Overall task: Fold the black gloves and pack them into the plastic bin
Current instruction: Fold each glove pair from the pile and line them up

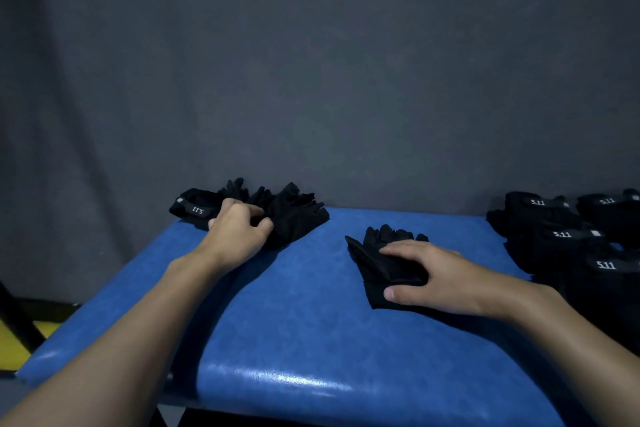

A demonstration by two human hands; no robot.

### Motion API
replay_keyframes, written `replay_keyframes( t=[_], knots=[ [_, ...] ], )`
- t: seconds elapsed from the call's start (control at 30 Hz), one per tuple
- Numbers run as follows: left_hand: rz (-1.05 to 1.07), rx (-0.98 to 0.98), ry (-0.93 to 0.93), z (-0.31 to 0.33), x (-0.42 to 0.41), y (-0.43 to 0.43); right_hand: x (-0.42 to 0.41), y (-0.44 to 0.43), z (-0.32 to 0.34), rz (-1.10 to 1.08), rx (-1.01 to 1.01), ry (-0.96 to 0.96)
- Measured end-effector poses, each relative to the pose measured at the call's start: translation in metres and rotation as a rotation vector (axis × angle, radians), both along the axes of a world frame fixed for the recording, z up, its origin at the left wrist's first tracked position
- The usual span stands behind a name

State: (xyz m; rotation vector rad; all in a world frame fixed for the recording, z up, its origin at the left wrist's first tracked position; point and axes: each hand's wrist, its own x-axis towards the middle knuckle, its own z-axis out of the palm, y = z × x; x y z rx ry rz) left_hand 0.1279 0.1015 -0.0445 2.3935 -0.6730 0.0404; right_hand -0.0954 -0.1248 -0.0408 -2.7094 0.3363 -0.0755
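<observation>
one near glove (pixel 377 253) lies lengthwise, fingertips away, under the flat-pressing right hand (pixel 426 274), while the left hand (pixel 239 229) clutches loose gloves (pixel 294 215) far left.

The single head view looks forward and down from over the near edge of the blue table (pixel 311 340), close in, so the left arm (pixel 138 315) and right arm (pixel 561 326) enter from the lower corners, gloves (pixel 294 218) sit mid-frame, and the grey backdrop (pixel 311 62) fills the upper half.
</observation>
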Motion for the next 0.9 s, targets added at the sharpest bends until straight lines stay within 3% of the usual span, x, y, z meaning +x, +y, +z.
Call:
replay_keyframes(
  t=[0.27,0.4,0.57,0.9],
  knots=[
    [-0.200,-0.342,-0.267,0.025,-0.025,-0.006,0.001,0.000,0.001,0.006,0.011,0.005],
    [-0.284,-0.459,-0.176,0.027,-0.038,-0.010,0.000,0.001,0.001,0.009,0.012,0.003],
    [-0.284,-0.233,-0.087,0.014,-0.034,-0.010,0.000,0.002,0.000,0.012,0.010,0.000],
    [-0.228,-0.219,0.144,0.008,-0.032,-0.024,-0.001,0.003,0.003,0.010,-0.002,0.004]
  ],
)
